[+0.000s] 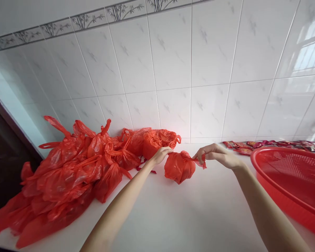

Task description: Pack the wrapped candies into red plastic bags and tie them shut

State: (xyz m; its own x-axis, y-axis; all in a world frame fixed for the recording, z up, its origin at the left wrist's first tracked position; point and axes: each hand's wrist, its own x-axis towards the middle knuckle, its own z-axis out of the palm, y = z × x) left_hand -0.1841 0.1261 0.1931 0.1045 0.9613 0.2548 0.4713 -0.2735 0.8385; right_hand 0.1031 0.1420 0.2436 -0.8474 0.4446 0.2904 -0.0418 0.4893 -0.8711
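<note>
A small filled red plastic bag is in front of me over the white counter, its top gathered and drawn out to the right. My right hand pinches the twisted end of the bag between thumb and fingers. At the bag's upper left, my left hand is closed on its edge, with the fingertips partly hidden. Behind my left hand stands a bundle of red plastic bags, bunched in folds. What the small bag contains does not show through.
A large heap of tied red bags covers the counter's left side. On the right stands a red perforated plastic basket. Small red packets lie along the tiled wall behind it. Dark red strips lie near the bundle.
</note>
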